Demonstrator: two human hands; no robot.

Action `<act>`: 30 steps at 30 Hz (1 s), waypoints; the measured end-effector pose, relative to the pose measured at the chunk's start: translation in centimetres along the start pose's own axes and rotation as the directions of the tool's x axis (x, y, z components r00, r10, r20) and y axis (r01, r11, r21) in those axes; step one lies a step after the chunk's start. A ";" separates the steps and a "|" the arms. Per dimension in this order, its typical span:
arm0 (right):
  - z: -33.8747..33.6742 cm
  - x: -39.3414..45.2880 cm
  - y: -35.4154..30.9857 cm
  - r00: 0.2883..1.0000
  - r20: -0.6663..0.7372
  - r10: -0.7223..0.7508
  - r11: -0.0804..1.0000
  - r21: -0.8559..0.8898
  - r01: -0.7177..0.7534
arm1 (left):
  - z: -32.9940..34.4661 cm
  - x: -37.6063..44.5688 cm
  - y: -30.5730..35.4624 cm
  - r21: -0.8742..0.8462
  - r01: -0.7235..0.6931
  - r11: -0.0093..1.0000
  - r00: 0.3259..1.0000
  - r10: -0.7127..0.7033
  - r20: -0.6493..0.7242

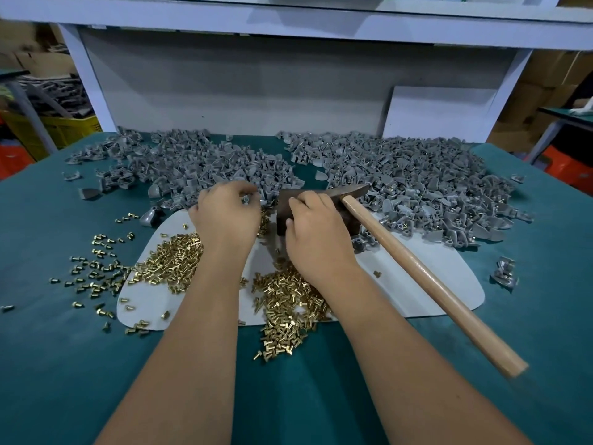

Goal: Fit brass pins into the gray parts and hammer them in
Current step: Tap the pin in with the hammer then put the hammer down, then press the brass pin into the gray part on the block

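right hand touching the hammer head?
Touching. Head view: right hand rests on the hammer head, fingers draped over its top.

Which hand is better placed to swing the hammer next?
The right hand. It already rests on the hammer at its head, and the handle runs back along its side. The left hand is busy: its fingers pinch a gray part.
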State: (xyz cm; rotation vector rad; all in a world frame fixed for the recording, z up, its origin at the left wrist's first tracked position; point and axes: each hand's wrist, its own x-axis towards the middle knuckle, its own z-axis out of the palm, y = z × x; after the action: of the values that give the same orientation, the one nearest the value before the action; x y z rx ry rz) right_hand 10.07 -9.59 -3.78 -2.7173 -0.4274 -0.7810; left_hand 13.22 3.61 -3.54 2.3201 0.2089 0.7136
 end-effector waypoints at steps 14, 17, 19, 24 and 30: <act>-1.9 -0.2 1.8 0.899 -0.293 0.326 0.905 0.373 -0.206 | 1.7 -1.7 3.6 -0.578 0.084 0.812 0.956 0.097 0.276; -2.0 -0.1 2.0 0.879 -0.344 0.331 0.916 0.340 -0.212 | 1.9 -1.8 3.4 -0.526 0.063 0.848 0.960 0.092 0.264; -2.0 -0.2 2.0 0.875 -0.361 0.322 0.918 0.346 -0.196 | 1.8 -1.8 3.3 -0.510 0.037 0.859 0.964 0.104 0.245; -2.0 -0.3 1.9 0.881 -0.357 0.312 0.917 0.355 -0.181 | 1.9 -1.5 3.1 -0.450 0.013 0.893 0.961 0.114 0.252; -1.9 -0.5 1.8 0.892 -0.341 0.298 0.919 0.356 -0.171 | 2.9 -1.4 3.0 -0.153 -0.111 0.982 0.969 0.141 0.201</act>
State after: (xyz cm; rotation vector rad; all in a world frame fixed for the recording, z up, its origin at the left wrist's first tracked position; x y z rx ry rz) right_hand 9.41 -11.97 -2.80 -2.1893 -0.1102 -1.0501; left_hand 13.54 -0.71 -3.95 2.2670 -0.0842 0.5189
